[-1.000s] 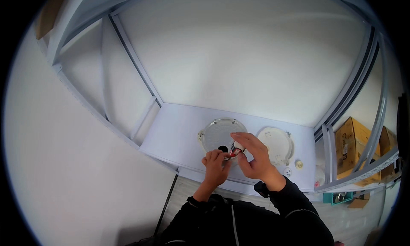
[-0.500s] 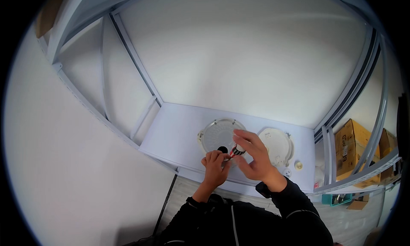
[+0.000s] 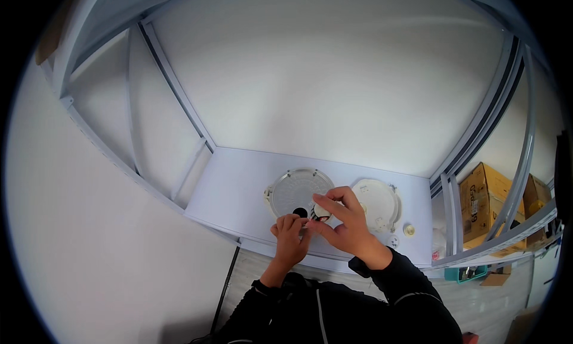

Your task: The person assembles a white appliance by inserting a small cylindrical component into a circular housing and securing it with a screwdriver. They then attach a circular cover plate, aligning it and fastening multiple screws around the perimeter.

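Observation:
My right hand (image 3: 349,227) is closed around a small cylinder (image 3: 322,213) with a white end and a black-and-red body; its kind is unclear. Opposite it, my left hand (image 3: 290,241) pinches at the cylinder's lower end, where something thin shows between the fingertips, too small to name. Just beyond the left fingers is a black round piece (image 3: 300,212). Both hands are over the near edge of a grey round disc (image 3: 298,192) with a metallic rim and small lugs, which they partly cover.
A white round cover (image 3: 377,203) lies right of my hands on the white table (image 3: 233,183). Near it are a small yellowish round part (image 3: 409,229) and a small white disc (image 3: 393,241). Frame posts border the table; cardboard boxes (image 3: 486,203) and a teal bin (image 3: 465,274) stand right.
The cylinder has tipped so its white end faces up more, and my right fingers have shifted around it. The whole view has shifted slightly; my left hand keeps its pinch.

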`<act>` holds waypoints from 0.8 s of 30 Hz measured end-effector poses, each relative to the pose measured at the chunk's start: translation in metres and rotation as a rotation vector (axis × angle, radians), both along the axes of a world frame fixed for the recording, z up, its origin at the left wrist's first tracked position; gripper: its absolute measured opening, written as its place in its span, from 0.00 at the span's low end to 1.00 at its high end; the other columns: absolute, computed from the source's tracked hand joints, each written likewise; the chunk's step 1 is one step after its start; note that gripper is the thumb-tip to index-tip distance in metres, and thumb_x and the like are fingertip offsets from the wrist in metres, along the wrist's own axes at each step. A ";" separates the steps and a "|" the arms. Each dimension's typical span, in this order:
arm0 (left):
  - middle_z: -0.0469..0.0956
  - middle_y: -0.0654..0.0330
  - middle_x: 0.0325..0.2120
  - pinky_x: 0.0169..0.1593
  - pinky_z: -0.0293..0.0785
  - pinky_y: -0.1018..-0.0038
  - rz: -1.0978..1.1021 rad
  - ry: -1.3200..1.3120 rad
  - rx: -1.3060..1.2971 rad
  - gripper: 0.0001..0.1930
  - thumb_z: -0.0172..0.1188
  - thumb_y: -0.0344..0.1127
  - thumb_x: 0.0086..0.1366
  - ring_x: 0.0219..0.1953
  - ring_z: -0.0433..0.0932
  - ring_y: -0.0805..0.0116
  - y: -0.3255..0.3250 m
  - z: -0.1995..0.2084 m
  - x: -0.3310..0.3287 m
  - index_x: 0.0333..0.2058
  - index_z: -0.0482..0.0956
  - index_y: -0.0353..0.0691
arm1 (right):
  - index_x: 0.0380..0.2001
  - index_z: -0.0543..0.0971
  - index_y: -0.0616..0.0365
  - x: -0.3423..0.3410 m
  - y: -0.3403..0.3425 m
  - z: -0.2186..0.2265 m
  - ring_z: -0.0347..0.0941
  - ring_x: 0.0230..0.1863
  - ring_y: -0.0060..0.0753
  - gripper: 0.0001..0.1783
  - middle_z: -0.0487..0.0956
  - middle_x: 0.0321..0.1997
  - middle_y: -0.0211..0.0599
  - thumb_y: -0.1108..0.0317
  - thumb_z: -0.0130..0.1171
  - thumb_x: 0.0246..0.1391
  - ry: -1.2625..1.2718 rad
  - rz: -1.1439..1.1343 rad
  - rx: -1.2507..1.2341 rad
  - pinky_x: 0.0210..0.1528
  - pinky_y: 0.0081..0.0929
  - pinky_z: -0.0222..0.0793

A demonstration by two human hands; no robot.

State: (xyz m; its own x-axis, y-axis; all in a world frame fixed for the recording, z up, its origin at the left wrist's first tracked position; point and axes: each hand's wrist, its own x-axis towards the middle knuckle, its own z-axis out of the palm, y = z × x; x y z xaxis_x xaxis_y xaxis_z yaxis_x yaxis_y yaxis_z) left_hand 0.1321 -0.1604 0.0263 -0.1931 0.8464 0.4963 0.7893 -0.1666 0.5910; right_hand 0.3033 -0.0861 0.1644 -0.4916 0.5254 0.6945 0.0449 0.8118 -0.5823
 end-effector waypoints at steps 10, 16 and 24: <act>0.76 0.64 0.47 0.56 0.55 0.57 -0.007 -0.010 0.002 0.14 0.71 0.35 0.61 0.56 0.70 0.58 -0.002 0.004 -0.002 0.46 0.84 0.46 | 0.67 0.75 0.60 -0.002 0.002 0.006 0.81 0.55 0.48 0.38 0.81 0.56 0.50 0.79 0.70 0.51 -0.041 -0.057 0.089 0.56 0.36 0.79; 0.76 0.65 0.48 0.56 0.55 0.56 0.003 -0.029 -0.033 0.14 0.71 0.35 0.61 0.57 0.69 0.58 -0.001 0.008 0.001 0.46 0.84 0.47 | 0.64 0.79 0.57 -0.011 0.003 -0.002 0.78 0.49 0.46 0.35 0.76 0.55 0.46 0.73 0.76 0.50 0.119 0.053 -0.017 0.50 0.35 0.77; 0.76 0.66 0.47 0.56 0.53 0.55 0.009 -0.066 -0.039 0.12 0.70 0.33 0.60 0.57 0.69 0.59 0.000 0.006 0.003 0.43 0.84 0.47 | 0.67 0.75 0.58 -0.012 0.002 0.009 0.80 0.48 0.45 0.37 0.78 0.59 0.47 0.78 0.73 0.53 -0.029 -0.025 -0.061 0.49 0.33 0.78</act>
